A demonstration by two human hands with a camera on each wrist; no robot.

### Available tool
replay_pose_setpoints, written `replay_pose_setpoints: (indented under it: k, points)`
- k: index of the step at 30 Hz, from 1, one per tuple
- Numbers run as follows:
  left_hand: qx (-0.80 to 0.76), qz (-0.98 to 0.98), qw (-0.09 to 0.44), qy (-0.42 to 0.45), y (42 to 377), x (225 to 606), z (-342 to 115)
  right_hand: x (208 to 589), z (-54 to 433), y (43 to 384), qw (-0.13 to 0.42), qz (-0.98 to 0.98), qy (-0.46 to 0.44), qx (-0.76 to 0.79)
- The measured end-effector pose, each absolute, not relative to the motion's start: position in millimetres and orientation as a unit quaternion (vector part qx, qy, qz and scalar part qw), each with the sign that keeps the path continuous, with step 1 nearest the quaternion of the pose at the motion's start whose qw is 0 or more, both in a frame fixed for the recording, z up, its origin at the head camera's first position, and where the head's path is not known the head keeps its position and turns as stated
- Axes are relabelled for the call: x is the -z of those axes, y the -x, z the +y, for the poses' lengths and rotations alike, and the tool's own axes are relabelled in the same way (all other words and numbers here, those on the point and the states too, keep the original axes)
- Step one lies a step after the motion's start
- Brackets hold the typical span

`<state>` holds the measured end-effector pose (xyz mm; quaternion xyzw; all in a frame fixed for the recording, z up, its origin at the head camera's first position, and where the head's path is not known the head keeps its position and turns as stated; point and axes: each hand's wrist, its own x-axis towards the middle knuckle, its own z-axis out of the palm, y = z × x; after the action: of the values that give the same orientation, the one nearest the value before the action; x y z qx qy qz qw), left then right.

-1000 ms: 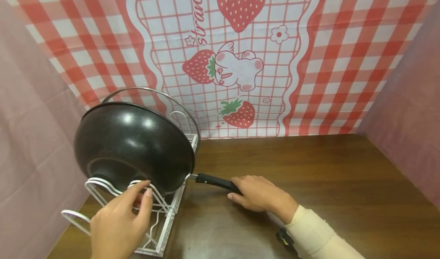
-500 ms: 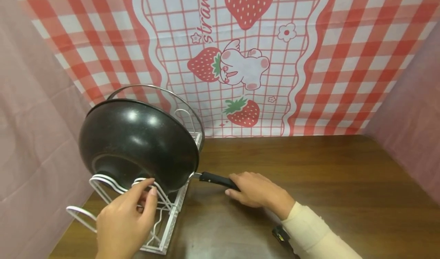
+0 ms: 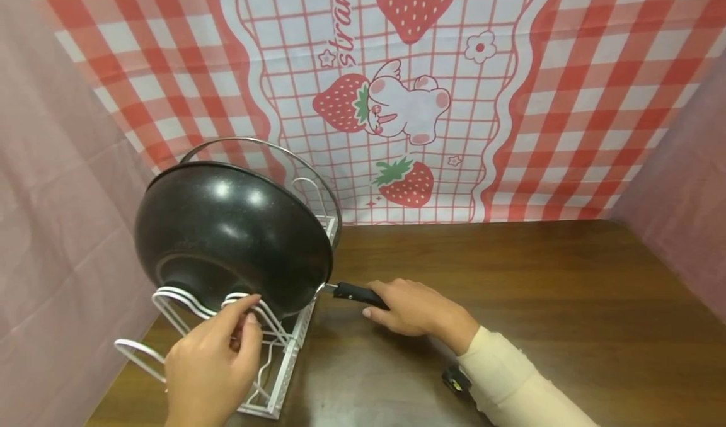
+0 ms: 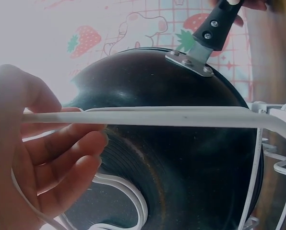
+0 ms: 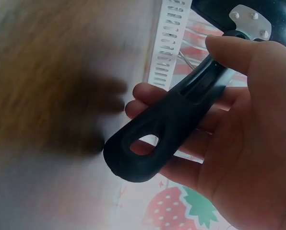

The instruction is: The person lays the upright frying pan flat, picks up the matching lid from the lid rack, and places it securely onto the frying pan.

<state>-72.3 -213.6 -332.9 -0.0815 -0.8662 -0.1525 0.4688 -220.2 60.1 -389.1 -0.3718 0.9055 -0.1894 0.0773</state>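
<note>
A black wok (image 3: pixel 232 225) stands tilted on its side in a white wire pan rack (image 3: pixel 285 376), its underside facing me. My left hand (image 3: pixel 212 364) pinches the front wire divider between thumb and fingers; the left wrist view shows that white divider (image 4: pixel 181 118) crossing in front of the wok. On the other side, my right hand (image 3: pixel 416 307) holds the black wok handle (image 3: pixel 357 295), which points right. In the right wrist view the thumb lies over the handle and the fingers pass beneath it. Behind the wok rises a clear lid with a metal rim (image 3: pixel 249 139).
Another white wire loop (image 3: pixel 138 348) of the rack sticks up at the near left. The brown wooden table (image 3: pixel 510 276) extends to the right. A strawberry-print checked cloth (image 3: pixel 391 106) hangs at the back, with pink cloth (image 3: pixel 51 213) on the left side.
My right hand has shifted slightly left along the handle, toward the wok. The head view has turned a little, so the rack and wok appear farther right. My left hand keeps its pinch.
</note>
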Motion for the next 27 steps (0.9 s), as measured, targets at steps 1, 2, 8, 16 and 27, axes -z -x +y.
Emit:
replay_pose_setpoints:
  k: [1,2,8,16,27]
  points:
    - [0.152,-0.866,0.468,0.081,72,332,-213,389,60,221,0.080,0.904,0.372,0.195]
    - [0.152,-0.867,0.468,0.081,72,332,-213,389,59,221,0.081,0.903,0.374,0.198]
    - [0.150,-0.870,0.463,0.080,71,331,-212,387,56,222,0.078,0.901,0.377,0.201]
    - [0.152,-0.869,0.463,0.083,72,333,-213,388,52,223,0.078,0.900,0.375,0.206]
    - [0.148,-0.866,0.470,0.090,72,335,-215,393,47,223,0.071,0.891,0.384,0.231]
